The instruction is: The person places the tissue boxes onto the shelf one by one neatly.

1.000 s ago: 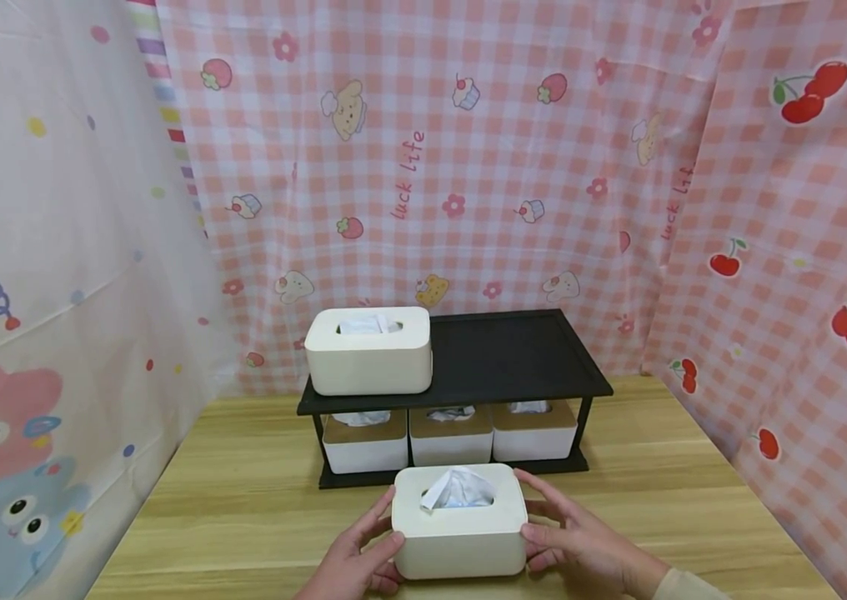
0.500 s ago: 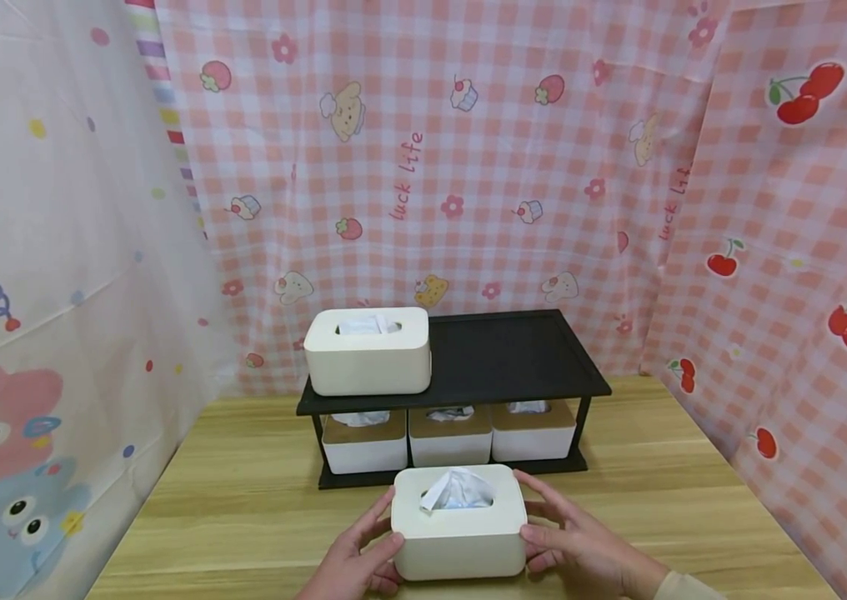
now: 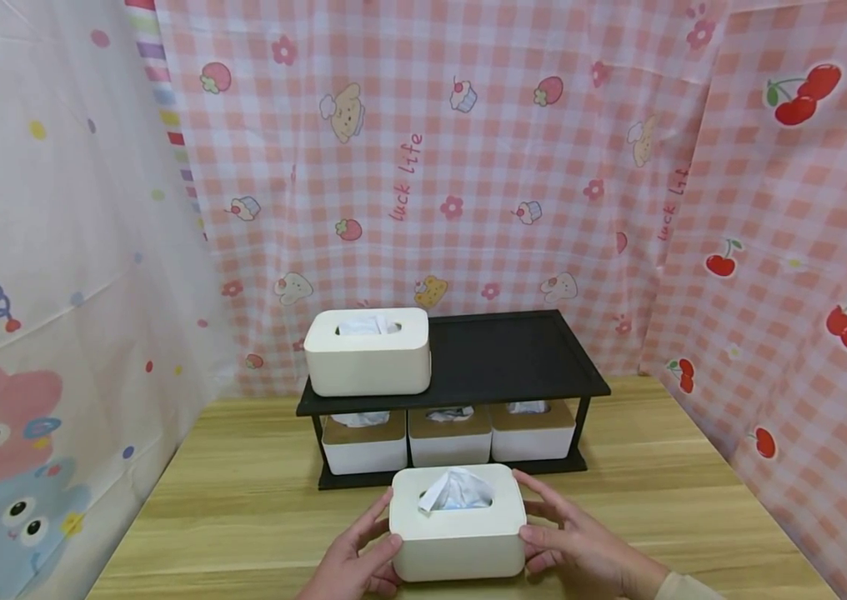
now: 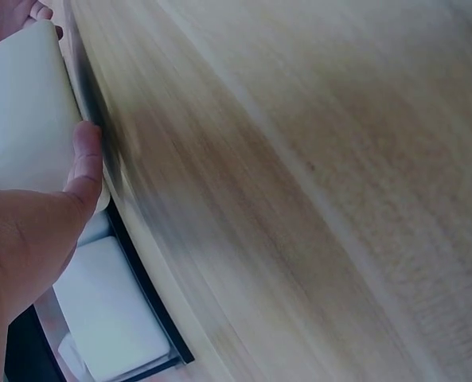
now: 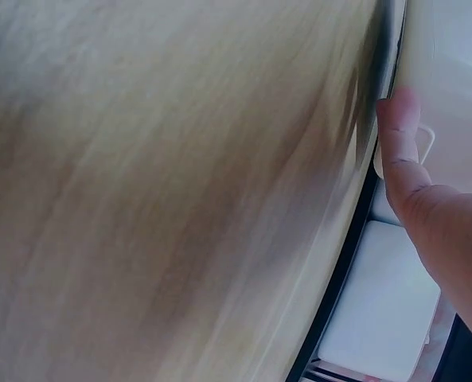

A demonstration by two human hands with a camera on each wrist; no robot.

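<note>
A white tissue box (image 3: 461, 557) with a tuft of tissue standing out of its top slot is at the front middle of the head view, level and in front of the shelf. My left hand (image 3: 358, 557) holds its left end, thumb at the front corner and fingers along the side. On the opposite end my right hand (image 3: 581, 543) grips it the same way. In the left wrist view the left hand (image 4: 29, 231) has its thumb along the box (image 4: 29, 111). The right wrist view shows the right hand (image 5: 450, 223) against the box (image 5: 458, 111); its other fingers are hidden.
Behind stands a black two-tier shelf (image 3: 513, 358). Another white tissue box (image 3: 371, 371) sits at the left of its top. Below are three brown-lidded tissue boxes, left (image 3: 367, 457), middle (image 3: 453, 450) and right (image 3: 536, 443). Patterned curtains (image 3: 453, 167) enclose the wooden table (image 3: 228, 500).
</note>
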